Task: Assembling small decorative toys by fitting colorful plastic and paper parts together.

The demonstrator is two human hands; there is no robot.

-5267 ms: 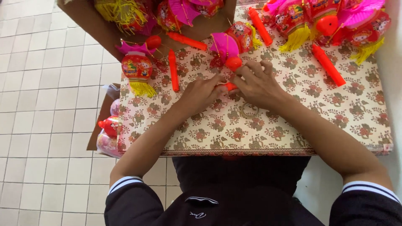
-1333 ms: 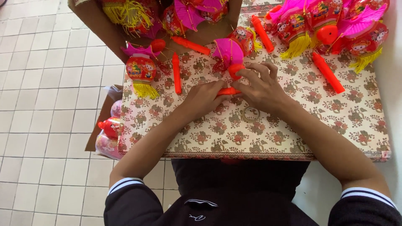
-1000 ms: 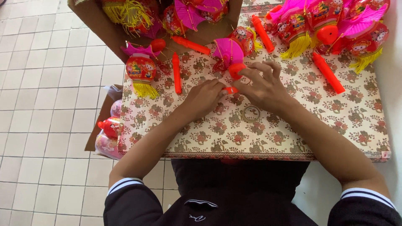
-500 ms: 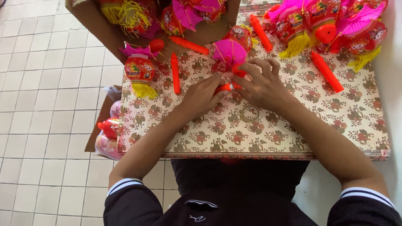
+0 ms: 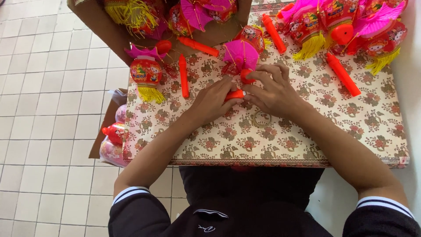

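Your table [image 5: 351, 140], under a floral cloth, fills the view. At its far left edge an open cardboard box [image 5: 94, 22] holds more lanterns, handy to reach. Five loose orange handles lie along the far side; one finished lantern [image 5: 146, 75] sits far left. Near the table's middle, your left hand [image 5: 212, 98] pinches an orange handle [image 5: 236, 94] while your right hand [image 5: 274, 90] grips its end, steadying the pink-topped lantern [image 5: 240, 55].

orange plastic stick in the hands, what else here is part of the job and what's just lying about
In hand:
orange plastic stick, held by left hand and right hand
pink paper fan lantern

Lying about:
red round lantern with yellow tassel
loose orange stick
brown cardboard box
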